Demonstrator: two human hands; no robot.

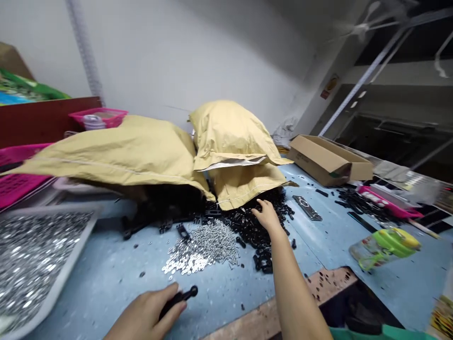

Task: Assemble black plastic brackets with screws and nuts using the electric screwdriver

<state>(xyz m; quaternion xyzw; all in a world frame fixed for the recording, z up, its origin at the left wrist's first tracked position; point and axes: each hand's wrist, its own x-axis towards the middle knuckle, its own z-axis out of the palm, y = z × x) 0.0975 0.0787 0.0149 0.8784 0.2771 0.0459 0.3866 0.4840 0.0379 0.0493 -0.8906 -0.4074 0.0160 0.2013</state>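
Observation:
My left hand (146, 309), low in the picture, is closed around a black plastic ball-ended rod (184, 296); its ball tip sticks out past the thumb and forefinger. My right hand (266, 215) reaches over a heap of small black plastic parts (247, 229), with thumb and fingers apart and nothing visible between them. Beside that heap lies a pile of silver screws (215, 241), with shiny washers (191, 263) along its near edge. More black parts (173, 203) spill from under the left yellow sack (141, 146).
A second yellow sack (230, 127) leans against the wall. At left is a tray of metal pieces (38, 250). To the right are a phone (307, 208), a cardboard box (318, 160), a pink tray (392, 203) and a green-lidded bottle (382, 248). Black bits dot the blue table (106, 283).

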